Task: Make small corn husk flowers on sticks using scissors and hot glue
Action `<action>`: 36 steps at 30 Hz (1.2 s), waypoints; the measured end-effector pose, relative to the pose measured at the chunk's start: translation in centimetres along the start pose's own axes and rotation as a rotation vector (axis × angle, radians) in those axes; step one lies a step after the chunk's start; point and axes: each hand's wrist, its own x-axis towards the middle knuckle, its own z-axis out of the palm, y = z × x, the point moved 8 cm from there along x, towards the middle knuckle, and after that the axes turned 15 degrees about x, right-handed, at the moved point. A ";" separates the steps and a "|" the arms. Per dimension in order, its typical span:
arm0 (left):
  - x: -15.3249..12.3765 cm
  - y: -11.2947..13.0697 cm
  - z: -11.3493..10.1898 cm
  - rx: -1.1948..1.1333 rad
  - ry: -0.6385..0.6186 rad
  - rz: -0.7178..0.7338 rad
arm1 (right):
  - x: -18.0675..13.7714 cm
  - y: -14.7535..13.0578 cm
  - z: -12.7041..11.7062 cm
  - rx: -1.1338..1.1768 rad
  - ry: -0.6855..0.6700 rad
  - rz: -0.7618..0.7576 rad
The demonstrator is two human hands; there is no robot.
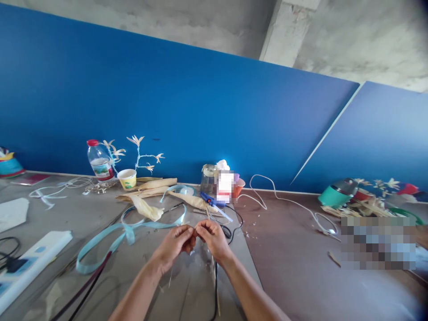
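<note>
Over the grey tabletop my left hand (179, 243) and my right hand (213, 238) meet fingertip to fingertip. Both are closed in a pinch, and what lies between the fingers is too small to make out. Just beyond them rests a blue hot glue gun (214, 201) with a pale nozzle, beside dried corn husks (194, 201). A light blue ribbon (100, 236) loops across the table to the left of my hands. Thin sticks (213, 267) and a black cable run beneath my right hand.
At the back stand a plastic bottle (99, 162), a yellow paper cup (127, 179) by husk flowers on blue stems (137, 156), and a glass jar (207, 178). A white power strip (35, 267) lies left. On the right are a white cable (294, 205) and a green container (334, 194).
</note>
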 end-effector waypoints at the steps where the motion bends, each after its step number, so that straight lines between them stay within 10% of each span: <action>1: 0.0 0.0 0.0 -0.005 -0.006 -0.004 | 0.0 0.0 0.1 -0.006 -0.004 -0.003; 11: 0.0 0.0 -1.0 0.008 0.080 -0.020 | 0.8 -1.5 -2.3 -0.046 0.124 -0.096; 20: -0.1 0.5 -2.0 -0.077 0.157 0.020 | 1.4 -3.9 -5.5 -0.799 0.206 -0.341; 28: -0.1 0.6 -2.1 -0.131 0.170 0.019 | 1.3 -2.5 -5.6 -1.377 0.242 -0.103; 36: -0.3 0.9 -2.2 -0.141 0.177 0.024 | 1.4 -1.3 -5.7 -1.339 0.228 0.024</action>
